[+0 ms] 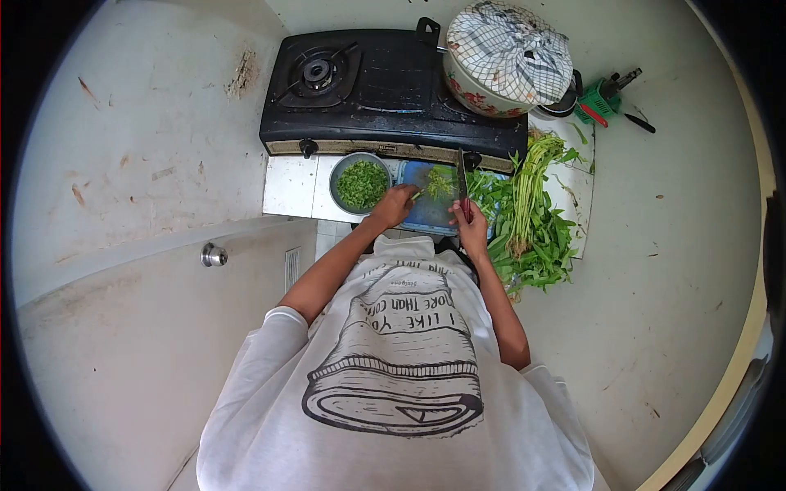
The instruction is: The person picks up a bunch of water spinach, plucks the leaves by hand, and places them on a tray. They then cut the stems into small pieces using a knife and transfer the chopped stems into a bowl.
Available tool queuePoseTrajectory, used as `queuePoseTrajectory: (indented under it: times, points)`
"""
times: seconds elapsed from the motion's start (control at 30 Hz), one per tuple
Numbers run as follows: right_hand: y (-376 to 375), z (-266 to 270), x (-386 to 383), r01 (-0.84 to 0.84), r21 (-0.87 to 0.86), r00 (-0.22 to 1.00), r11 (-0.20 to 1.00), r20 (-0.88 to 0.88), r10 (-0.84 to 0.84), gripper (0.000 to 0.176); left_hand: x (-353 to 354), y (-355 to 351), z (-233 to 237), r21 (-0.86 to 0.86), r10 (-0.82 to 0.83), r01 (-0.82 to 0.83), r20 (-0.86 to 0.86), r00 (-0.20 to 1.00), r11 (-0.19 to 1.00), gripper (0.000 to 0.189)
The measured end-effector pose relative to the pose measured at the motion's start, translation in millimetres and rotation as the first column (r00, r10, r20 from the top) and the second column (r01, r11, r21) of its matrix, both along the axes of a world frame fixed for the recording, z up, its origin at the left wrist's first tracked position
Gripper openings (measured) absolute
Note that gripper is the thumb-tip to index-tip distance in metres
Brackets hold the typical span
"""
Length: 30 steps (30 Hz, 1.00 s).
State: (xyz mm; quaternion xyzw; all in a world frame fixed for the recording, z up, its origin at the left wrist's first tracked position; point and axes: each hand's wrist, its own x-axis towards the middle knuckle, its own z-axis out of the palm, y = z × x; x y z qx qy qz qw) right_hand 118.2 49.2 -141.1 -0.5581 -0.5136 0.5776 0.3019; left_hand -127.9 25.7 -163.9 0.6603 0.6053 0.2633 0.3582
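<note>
My right hand [471,229] is wrapped round the reddish handle of a kitchen knife [462,173], whose blade points up and away toward the stove. At the left side of a blue cutting board [426,214], my left hand [395,206] has its fingers closed on thin green stems [418,194]. A small pile of chopped greens [440,182] lies on the board between the hands. Just beyond my left hand stands a round grey bowl [334,195] holding finely cut greens [361,184]. Right of the knife, leafy greens [489,193] overlap the board's edge.
A large bunch of long-stemmed greens [530,204] lies on the white tiled counter [290,186] at the right. Behind is a black two-burner stove [389,78] bearing a cloth-covered pot [508,61]. A green basket [600,100] with utensils stands in the right corner. Walls close in both sides.
</note>
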Motion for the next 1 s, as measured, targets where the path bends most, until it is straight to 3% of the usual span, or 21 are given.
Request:
queuePoseTrajectory:
  times: [0.1, 0.2, 0.3, 0.5, 0.7, 0.8, 1.0]
  points:
    - [-9.2, -5.4, 15.9, -0.067, 0.025, 0.995, 0.997, 0.081, 0.065, 0.026, 3.7, 4.9, -11.6, -0.028, 0.014, -0.016, -0.065, 0.998, 0.999, 0.035]
    - [-18.4, 8.1, 26.9, -0.135, -0.020, 0.954, 0.991, 0.268, 0.135, 0.025, 8.4, 7.5, -15.3, 0.004, 0.027, -0.026, -0.109, 0.994, 1.000, 0.038]
    - [-27.9, -7.8, 38.1, -0.143, -0.009, 0.952, 0.990, 0.272, 0.140, 0.024, 10.6, 11.6, -13.6, -0.017, -0.012, 0.009, -0.192, 0.981, 1.000, 0.042]
    - [-38.2, -26.6, 53.1, -0.143, 0.053, 0.938, 0.988, 0.327, 0.118, 0.022, 20.6, 16.0, -12.7, 0.037, 0.082, -0.076, -0.207, 0.975, 0.996, 0.037]
    - [-39.4, -22.0, 55.4, -0.076, 0.024, 0.970, 0.997, 0.232, 0.068, 0.026, 21.2, 15.8, -3.6, 0.094, -0.006, 0.035, -0.291, 0.957, 0.995, 0.036]
    - [-38.4, -16.8, 53.5, -0.080, 0.034, 0.972, 0.996, 0.226, 0.070, 0.027, 24.3, 17.9, -8.9, 0.029, -0.039, 0.056, -0.406, 0.913, 0.998, 0.033]
    - [-35.6, -14.2, 51.5, -0.266, 0.117, 0.895, 0.957, 0.398, 0.200, 0.027, 20.3, -7.0, -0.4, -0.072, 0.006, -0.025, -0.254, 0.967, 0.997, 0.029]
